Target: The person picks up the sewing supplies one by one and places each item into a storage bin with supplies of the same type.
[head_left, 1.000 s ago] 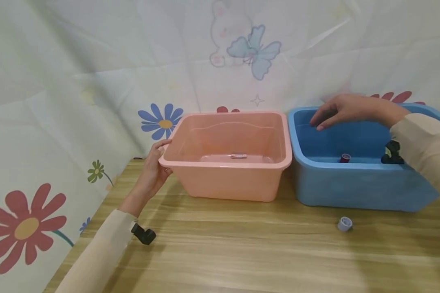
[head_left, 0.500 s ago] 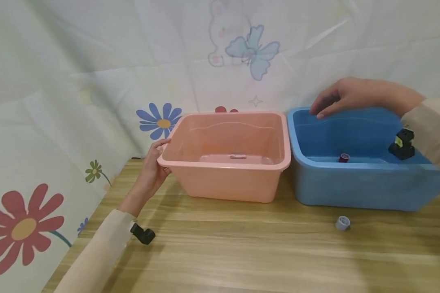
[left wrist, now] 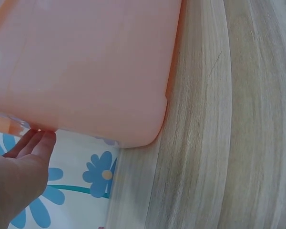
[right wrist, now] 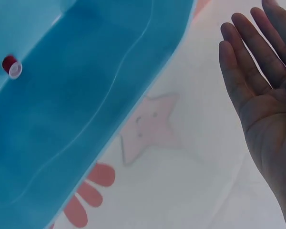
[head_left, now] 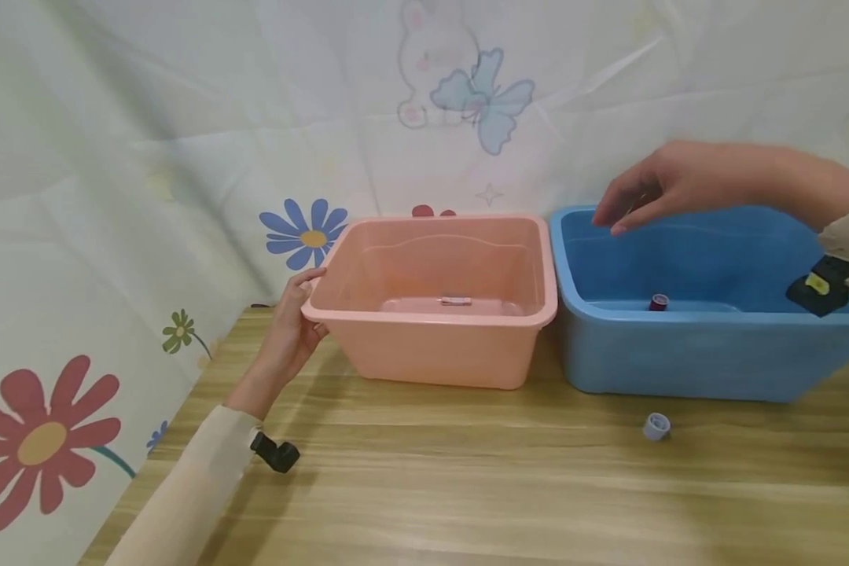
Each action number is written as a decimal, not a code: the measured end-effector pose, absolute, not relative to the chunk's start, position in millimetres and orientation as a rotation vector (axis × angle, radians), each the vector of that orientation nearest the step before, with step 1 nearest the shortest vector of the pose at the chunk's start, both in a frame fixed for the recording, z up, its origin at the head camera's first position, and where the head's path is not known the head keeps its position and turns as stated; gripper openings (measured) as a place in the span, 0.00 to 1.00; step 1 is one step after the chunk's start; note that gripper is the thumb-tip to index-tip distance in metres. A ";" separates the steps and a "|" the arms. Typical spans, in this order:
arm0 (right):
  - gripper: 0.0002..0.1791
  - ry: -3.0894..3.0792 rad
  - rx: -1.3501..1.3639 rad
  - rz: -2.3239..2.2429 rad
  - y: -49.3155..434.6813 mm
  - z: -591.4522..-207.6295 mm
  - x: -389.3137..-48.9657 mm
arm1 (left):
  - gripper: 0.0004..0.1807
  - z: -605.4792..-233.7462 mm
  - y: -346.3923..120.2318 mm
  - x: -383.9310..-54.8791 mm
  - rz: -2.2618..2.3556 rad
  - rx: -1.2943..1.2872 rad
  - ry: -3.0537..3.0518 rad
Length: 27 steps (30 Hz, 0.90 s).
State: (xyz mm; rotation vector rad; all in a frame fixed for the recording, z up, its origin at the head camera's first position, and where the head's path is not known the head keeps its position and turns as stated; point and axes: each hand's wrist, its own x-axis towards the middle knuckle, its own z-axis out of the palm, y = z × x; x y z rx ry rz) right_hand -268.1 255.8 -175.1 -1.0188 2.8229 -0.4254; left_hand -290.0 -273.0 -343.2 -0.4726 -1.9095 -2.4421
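Observation:
At the left end of the pink plastic tub [head_left: 431,350], my left hand [head_left: 292,322] holds its rim, fingers at the edge. In the left wrist view, the fingertips of the left hand [left wrist: 26,164] meet the tub's wall [left wrist: 95,71]. A small whitish piece [head_left: 456,300] lies on the tub floor; its kind is too small to tell. Above the blue tub [head_left: 679,358] hangs my right hand [head_left: 700,185], fingers loosely bent and holding nothing. Inside the blue tub sits a small dark red roll [head_left: 658,303], also visible in the right wrist view as a red roll [right wrist: 12,67].
A small pale roll of tape [head_left: 656,426] stands on the wooden table [head_left: 431,472] in front of the blue tub. Behind both tubs hangs a white curtain [head_left: 219,118] printed with flowers and a butterfly.
My right hand has risen slightly above the blue tub, and its forearm has shifted right. The left hand keeps its hold on the pink tub. The view has turned a little.

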 end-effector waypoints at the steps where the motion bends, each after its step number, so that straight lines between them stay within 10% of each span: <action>1: 0.20 2.821 -1.074 -0.415 255.4 -176.7 -264.0 | 0.17 -343.3 -272.5 -289.8 -2.443 -0.466 -1.910; 17: 0.27 2.913 -1.778 -0.675 256.2 -269.7 -153.8 | 0.16 -336.5 -266.8 -287.4 -2.429 -0.439 -1.908; 27: 0.29 2.982 -1.377 -0.812 260.2 -339.8 -125.7 | 0.17 -338.4 -264.6 -283.4 -2.437 -0.443 -1.932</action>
